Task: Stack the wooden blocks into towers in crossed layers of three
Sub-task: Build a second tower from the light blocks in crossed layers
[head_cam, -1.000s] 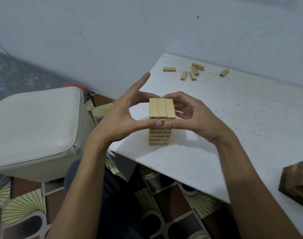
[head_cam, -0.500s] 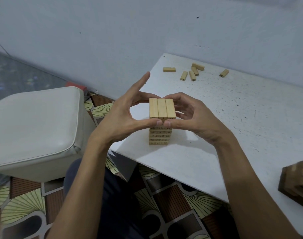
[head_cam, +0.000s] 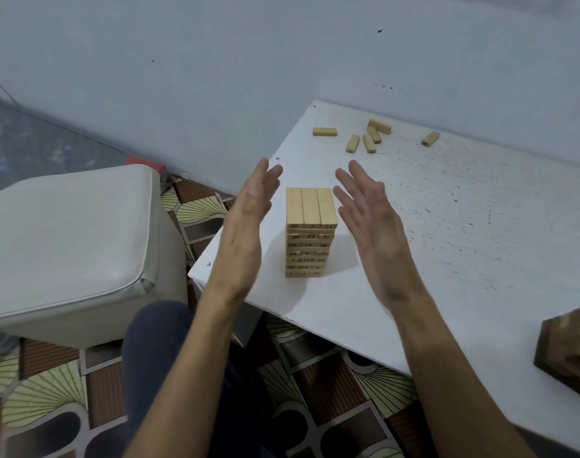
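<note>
Both hands, left hand (head_cam: pixel 249 213) and right hand (head_cam: pixel 369 213), spread flat, flanking the tower (head_cam: pixel 310 231), touching nothing. Risk: a palm nudge topples it; loose blocks (head_cam: pixel 369 135) lie well apart.

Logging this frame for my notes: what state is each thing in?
Pale wooden block tower: upright, not gripped.
Left hand: open, left of tower.
Right hand: open, right of tower.
Six loose pale wooden blocks: lying scattered, unstacked.
Dark wooden stack: standing, partly out of frame.
</note>
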{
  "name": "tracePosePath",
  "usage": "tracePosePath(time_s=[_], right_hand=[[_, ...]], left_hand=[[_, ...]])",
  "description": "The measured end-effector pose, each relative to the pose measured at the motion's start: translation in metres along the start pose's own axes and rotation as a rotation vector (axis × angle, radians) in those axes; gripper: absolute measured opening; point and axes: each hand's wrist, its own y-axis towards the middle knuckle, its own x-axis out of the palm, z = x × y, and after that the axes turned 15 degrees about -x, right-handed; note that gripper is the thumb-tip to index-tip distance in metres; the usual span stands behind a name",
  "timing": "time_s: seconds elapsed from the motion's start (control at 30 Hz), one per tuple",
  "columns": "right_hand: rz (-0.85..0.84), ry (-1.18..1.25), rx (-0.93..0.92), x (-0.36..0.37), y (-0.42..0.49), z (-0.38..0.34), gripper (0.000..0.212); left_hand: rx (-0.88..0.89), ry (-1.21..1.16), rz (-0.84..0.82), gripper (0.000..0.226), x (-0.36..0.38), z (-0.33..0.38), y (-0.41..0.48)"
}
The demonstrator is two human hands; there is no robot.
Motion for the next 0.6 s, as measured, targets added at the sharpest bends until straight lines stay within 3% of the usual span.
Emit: tracePosePath(time_s=[0.13,0.43,0.6], right_hand=[[0.064,0.008,0.016,0.022,-0.012,-0.001,0.094],[0.06,0.045,-0.011,0.039,-0.017,-0.005,0.097],[0.05,0.037,0.008,0.04,-0.018,-0.005,0.075]], left_hand=[[-0.088,-0.04,0.037,0.073,0.026,-0.007,-0.012],[-0.057,0.0,0.069,0.064,0.04,-0.004,-0.019],[-0.059,0.045,0.051,0.066,0.04,-0.002,-0.019]])
